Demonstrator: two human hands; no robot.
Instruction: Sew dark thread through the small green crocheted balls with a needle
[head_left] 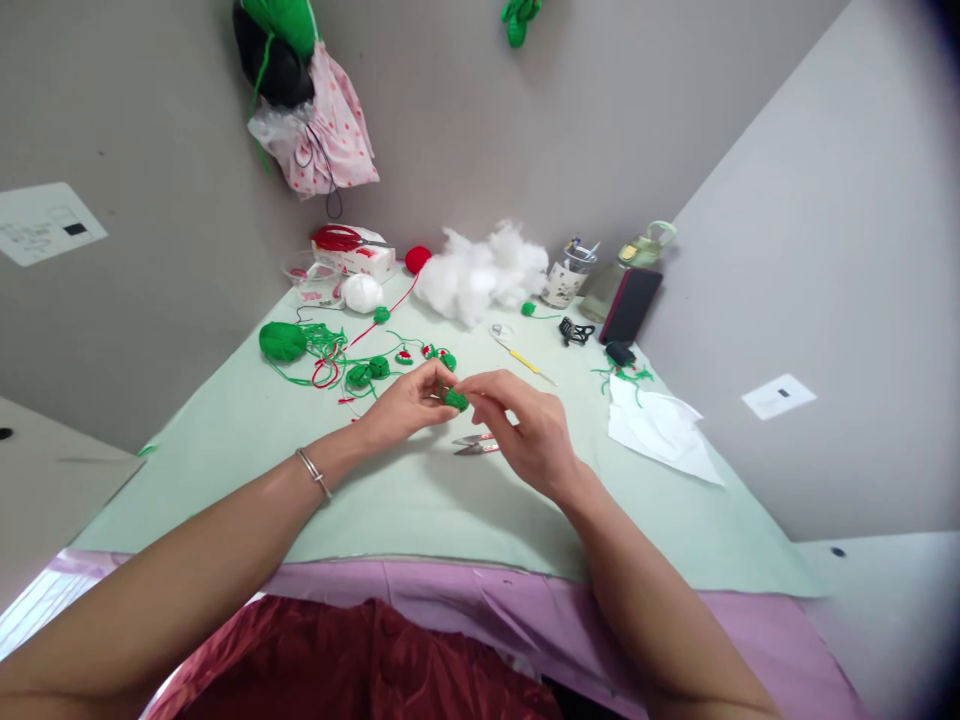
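Note:
My left hand and my right hand meet over the middle of the pale green table. Both pinch a small green crocheted piece between their fingertips, the left from the left side, the right from the right. A thin bracelet sits on my left wrist. Small snips lie on the table just under my right hand.
A green yarn ball with loose green and red strands lies at the left, several small green crocheted pieces beside it. White stuffing, a red yarn ball, a cup of pens, a dark phone, a yellow-handled crochet hook and white paper lie farther back and right.

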